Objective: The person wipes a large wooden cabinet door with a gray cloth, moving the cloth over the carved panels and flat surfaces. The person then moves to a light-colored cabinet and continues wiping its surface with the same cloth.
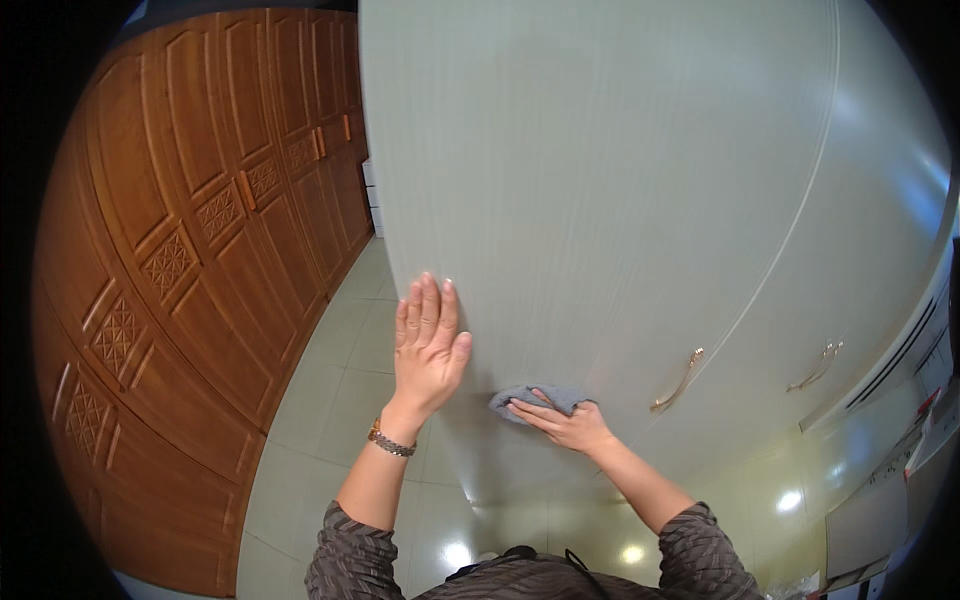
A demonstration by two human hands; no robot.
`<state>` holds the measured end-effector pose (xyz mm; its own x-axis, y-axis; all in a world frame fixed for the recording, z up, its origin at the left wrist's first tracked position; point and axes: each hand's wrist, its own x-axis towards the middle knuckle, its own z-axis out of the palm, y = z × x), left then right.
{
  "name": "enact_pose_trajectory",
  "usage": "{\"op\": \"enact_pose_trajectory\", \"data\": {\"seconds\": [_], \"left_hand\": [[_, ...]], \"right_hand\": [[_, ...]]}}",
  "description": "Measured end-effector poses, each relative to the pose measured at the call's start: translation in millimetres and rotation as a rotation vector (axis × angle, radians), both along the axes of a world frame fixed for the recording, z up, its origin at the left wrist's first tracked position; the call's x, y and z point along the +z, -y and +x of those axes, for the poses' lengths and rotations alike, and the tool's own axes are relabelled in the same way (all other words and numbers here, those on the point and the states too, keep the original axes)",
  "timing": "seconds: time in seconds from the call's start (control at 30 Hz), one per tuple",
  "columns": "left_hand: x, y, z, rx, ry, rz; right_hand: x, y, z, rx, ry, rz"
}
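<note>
A tall pale grey-green cabinet door [570, 195] with a faint vertical grain stands right before me. My right hand [566, 426] presses a grey cloth [510, 397] against its lower part, fingers spread over the fabric. Near the door's left edge, my left hand [431, 352] is raised with its fingers straight, holding nothing; it rests on or very close to the surface. A metal-band wristwatch [391, 441] circles the left wrist. To the right of the cloth, a curved gold-coloured handle [677, 381] is fixed beside the seam between two doors.
Brown carved wooden wardrobes [217, 247] line the left side. Light floor tiles [322, 420] run between them and the pale cabinet. A second gold-coloured handle [815, 367] sits farther right. White boxes [373, 199] are stacked behind the door's left edge, and a grey panel [862, 529] stands at lower right.
</note>
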<state>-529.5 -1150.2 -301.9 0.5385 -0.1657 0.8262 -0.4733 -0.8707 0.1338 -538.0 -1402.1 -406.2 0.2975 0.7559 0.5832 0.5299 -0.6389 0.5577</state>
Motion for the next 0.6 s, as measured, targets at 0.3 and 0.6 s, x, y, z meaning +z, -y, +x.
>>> {"op": "enact_pose_trajectory", "data": {"seconds": [0.3,0.6], "left_hand": [[2.5,-1.9,-5.0,0.105,0.101,0.084],[-2.8,-11.5,-37.1,-0.208,0.274,-0.400]], "right_hand": [[274.0,-55.1,34.7,0.108,0.391,0.727],[129.3,-97.3,31.7,0.197,0.005,-0.025]]}}
